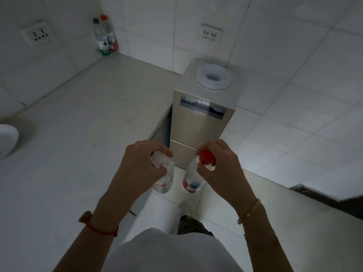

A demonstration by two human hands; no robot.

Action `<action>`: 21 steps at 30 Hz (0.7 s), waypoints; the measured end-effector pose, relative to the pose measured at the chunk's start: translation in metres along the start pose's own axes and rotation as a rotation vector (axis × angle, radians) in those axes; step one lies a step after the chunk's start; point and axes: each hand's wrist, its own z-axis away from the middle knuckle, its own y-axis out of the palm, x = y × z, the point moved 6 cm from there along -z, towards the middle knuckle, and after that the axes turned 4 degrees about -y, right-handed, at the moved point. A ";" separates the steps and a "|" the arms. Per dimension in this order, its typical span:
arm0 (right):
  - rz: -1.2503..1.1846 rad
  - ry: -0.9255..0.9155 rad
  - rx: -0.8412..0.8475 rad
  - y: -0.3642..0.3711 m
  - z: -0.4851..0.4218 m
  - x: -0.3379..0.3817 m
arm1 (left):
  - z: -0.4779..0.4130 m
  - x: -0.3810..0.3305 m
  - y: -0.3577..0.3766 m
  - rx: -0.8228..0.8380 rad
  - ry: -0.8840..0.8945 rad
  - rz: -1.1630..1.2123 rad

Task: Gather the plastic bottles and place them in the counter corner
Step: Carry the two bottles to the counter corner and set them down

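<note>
Left hand [137, 163] grips a clear plastic bottle with a white cap [163, 173] by the neck; bottle hangs over the counter [78, 124] edge. Right hand [220, 163] grips a clear plastic bottle with a red cap and red-white label [193, 177] the same way, just right of the first, in front of the beige water dispenser [198, 122]. Farther back, left of the dispenser, a green-capped bottle [102, 38] and a red-capped bottle [111, 34] stand touching in the counter corner against the white tiled wall [149, 26].
</note>
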 end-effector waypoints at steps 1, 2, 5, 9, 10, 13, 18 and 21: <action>-0.003 -0.021 0.021 -0.003 -0.016 -0.006 | -0.011 -0.004 0.000 -0.020 -0.024 0.007; -0.009 -0.040 0.040 -0.006 -0.032 -0.011 | -0.023 -0.008 0.001 -0.039 -0.042 0.006; -0.028 -0.118 0.080 -0.016 -0.078 -0.026 | -0.057 -0.020 0.003 -0.089 -0.091 0.010; -0.052 -0.210 0.137 -0.023 -0.135 -0.045 | -0.097 -0.029 0.004 -0.186 -0.174 0.020; -0.048 -0.228 0.150 -0.022 -0.149 -0.050 | -0.106 -0.030 0.004 -0.208 -0.198 0.023; -0.067 -0.263 0.193 -0.015 -0.185 -0.063 | -0.130 -0.031 0.005 -0.259 -0.246 0.027; -0.101 -0.287 0.278 0.001 -0.235 -0.082 | -0.166 -0.027 0.006 -0.292 -0.315 0.021; -0.118 -0.312 0.314 0.010 -0.260 -0.086 | -0.184 -0.019 0.006 -0.308 -0.357 0.002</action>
